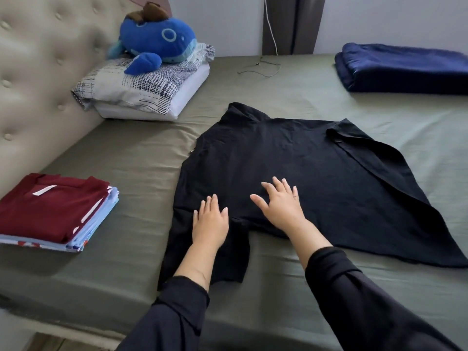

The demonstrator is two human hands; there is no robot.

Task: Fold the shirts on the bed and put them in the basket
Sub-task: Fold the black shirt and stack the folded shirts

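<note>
Some shirts lie folded in a stack; the black shirt is still spread on the bed, with left hand and right hand both flat and released on it. No basket is in view.

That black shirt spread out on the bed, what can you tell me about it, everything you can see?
The black shirt is plain, soft-looking fabric, lying spread flat and lightly wrinkled on the olive-green bed sheet. One short sleeve hangs toward the near edge of the bed; on the right side a flap of fabric is turned over onto the body. The left hand and right hand both rest flat on it with straight fingers, near the sleeve seam. It is not yet folded, and touches nothing else.
</note>
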